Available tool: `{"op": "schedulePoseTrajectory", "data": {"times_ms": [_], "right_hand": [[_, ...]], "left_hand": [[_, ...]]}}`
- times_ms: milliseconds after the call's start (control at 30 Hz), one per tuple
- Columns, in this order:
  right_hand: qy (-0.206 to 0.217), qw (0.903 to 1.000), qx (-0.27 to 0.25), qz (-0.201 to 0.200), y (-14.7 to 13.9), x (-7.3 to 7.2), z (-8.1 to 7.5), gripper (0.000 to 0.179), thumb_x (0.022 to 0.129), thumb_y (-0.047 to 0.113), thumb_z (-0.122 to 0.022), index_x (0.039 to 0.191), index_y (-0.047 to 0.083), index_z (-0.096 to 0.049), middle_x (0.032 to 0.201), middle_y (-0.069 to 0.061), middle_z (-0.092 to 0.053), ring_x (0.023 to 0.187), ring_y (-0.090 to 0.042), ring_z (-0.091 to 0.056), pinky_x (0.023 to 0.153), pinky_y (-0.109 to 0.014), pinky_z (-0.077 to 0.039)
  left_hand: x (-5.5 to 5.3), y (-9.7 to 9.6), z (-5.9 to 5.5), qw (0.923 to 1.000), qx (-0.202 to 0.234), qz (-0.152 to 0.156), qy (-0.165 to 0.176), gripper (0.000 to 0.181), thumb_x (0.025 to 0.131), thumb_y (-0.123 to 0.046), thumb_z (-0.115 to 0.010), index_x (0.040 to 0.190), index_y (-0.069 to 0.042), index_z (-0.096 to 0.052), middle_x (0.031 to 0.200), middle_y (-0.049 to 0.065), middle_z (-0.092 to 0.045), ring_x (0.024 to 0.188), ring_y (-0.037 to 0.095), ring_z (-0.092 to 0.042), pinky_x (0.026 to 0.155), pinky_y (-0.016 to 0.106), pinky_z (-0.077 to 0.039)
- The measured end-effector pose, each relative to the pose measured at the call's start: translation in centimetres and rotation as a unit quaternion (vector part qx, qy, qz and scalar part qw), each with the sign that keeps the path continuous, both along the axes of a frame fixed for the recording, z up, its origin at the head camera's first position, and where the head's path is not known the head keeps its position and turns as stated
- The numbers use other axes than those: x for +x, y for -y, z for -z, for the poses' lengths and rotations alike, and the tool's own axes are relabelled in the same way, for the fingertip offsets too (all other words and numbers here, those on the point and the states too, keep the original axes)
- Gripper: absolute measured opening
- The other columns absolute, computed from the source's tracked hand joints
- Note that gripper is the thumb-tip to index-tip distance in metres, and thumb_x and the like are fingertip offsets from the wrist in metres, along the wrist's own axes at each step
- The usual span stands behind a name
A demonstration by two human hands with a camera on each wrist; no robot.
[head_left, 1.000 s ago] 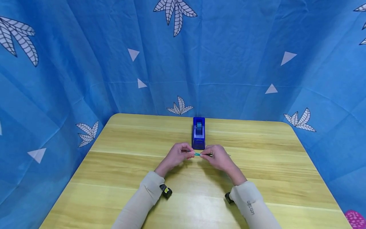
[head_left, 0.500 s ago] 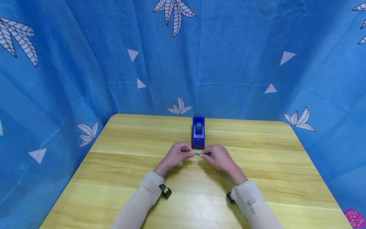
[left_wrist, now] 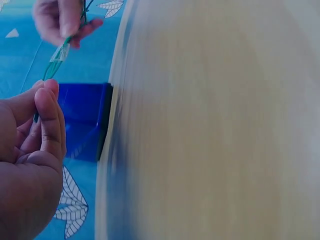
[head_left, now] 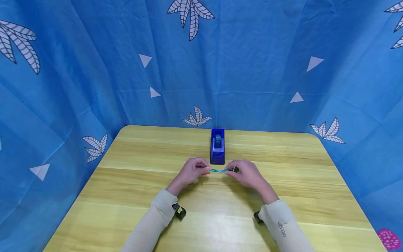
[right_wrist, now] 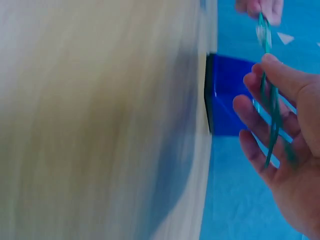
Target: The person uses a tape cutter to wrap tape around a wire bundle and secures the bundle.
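Observation:
Thin green wire-like strands point(head_left: 218, 170) stretch between the two hands over the table. My left hand point(head_left: 191, 172) pinches one end between thumb and fingertips. My right hand point(head_left: 247, 173) pinches them farther along, its other fingers loosely bent. Between the hands, a piece of clear tape point(left_wrist: 60, 52) is wrapped on the strands. In the right wrist view, loose green lengths point(right_wrist: 274, 117) trail across the right palm. Some dark pieces show under the right fingers in the head view; their kind I cannot tell. A blue tape dispenser point(head_left: 217, 147) stands just beyond the hands.
The light wooden table point(head_left: 151, 147) reaches to a blue patterned curtain point(head_left: 252, 70) at the back and sides. A small black camera sits at each wrist. Something round and pink point(head_left: 389, 239) shows past the table's right edge.
My hands have drawn slightly apart, the left moving left and the right moving right. A longer stretch of the green strands, with the tape, now shows between them.

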State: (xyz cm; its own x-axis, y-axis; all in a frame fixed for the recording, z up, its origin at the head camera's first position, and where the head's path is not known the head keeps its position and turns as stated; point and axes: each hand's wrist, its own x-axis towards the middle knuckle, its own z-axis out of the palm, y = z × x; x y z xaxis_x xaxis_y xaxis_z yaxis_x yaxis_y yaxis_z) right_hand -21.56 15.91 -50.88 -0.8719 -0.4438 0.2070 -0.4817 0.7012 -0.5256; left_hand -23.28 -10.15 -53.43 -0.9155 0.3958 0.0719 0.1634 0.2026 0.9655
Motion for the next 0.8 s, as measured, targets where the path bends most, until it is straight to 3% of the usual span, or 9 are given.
{"op": "schedulePoseTrajectory", "data": {"times_ms": [133, 267, 333, 567, 800], "right_hand": [[0.068, 0.9965, -0.049, 0.009, -1.3, 0.0, 0.0, 0.012, 0.098, 0.023, -0.072, 0.106, 0.017, -0.079, 0.108, -0.002, -0.077, 0.087, -0.016, -0.071, 0.080, -0.036, -0.059], [0.143, 0.9811, -0.125, 0.038, -2.0, 0.0, 0.0, 0.018, 0.100, 0.023, -0.070, 0.114, 0.013, -0.077, 0.109, -0.010, -0.076, 0.075, -0.020, -0.071, 0.066, -0.030, -0.057], [0.161, 0.9732, -0.155, 0.053, -2.2, 0.1, 0.0, 0.019, 0.100, 0.022, -0.070, 0.115, 0.012, -0.077, 0.104, -0.012, -0.076, 0.073, -0.021, -0.071, 0.062, -0.028, -0.055], [0.154, 0.9655, -0.201, 0.061, -2.6, 0.6, 0.3, 0.018, 0.101, 0.018, -0.069, 0.113, 0.007, -0.077, 0.086, -0.011, -0.076, 0.077, -0.022, -0.072, 0.067, -0.024, -0.054], [0.151, 0.9641, -0.209, 0.065, -2.7, 0.8, 0.5, 0.016, 0.100, 0.017, -0.070, 0.111, 0.008, -0.078, 0.085, -0.006, -0.076, 0.079, -0.023, -0.072, 0.068, -0.024, -0.054]], "left_hand": [[-0.1, 0.6, 0.1, 0.9999, -0.001, -0.006, 0.009, 0.006, 0.099, -0.008, -0.069, 0.100, -0.002, -0.072, 0.091, 0.008, -0.074, 0.080, 0.023, -0.069, 0.072, 0.031, -0.061], [-0.2, 0.8, -0.1, 0.9999, -0.004, -0.007, 0.012, 0.008, 0.099, -0.012, -0.070, 0.102, -0.004, -0.072, 0.092, 0.008, -0.074, 0.081, 0.027, -0.068, 0.073, 0.032, -0.061], [-0.2, 0.9, -0.2, 0.9999, -0.005, -0.011, 0.012, 0.008, 0.099, -0.012, -0.070, 0.102, -0.004, -0.072, 0.092, 0.009, -0.074, 0.081, 0.030, -0.068, 0.073, 0.033, -0.062], [0.0, 0.9, -0.7, 0.9998, -0.010, -0.008, 0.015, 0.008, 0.100, -0.011, -0.069, 0.103, -0.004, -0.071, 0.092, 0.009, -0.073, 0.085, 0.039, -0.068, 0.075, 0.037, -0.062], [0.0, 0.8, -0.6, 0.9997, -0.015, -0.013, 0.017, 0.009, 0.099, -0.013, -0.071, 0.104, -0.005, -0.071, 0.092, 0.009, -0.073, 0.083, 0.032, -0.068, 0.074, 0.035, -0.062]]}}
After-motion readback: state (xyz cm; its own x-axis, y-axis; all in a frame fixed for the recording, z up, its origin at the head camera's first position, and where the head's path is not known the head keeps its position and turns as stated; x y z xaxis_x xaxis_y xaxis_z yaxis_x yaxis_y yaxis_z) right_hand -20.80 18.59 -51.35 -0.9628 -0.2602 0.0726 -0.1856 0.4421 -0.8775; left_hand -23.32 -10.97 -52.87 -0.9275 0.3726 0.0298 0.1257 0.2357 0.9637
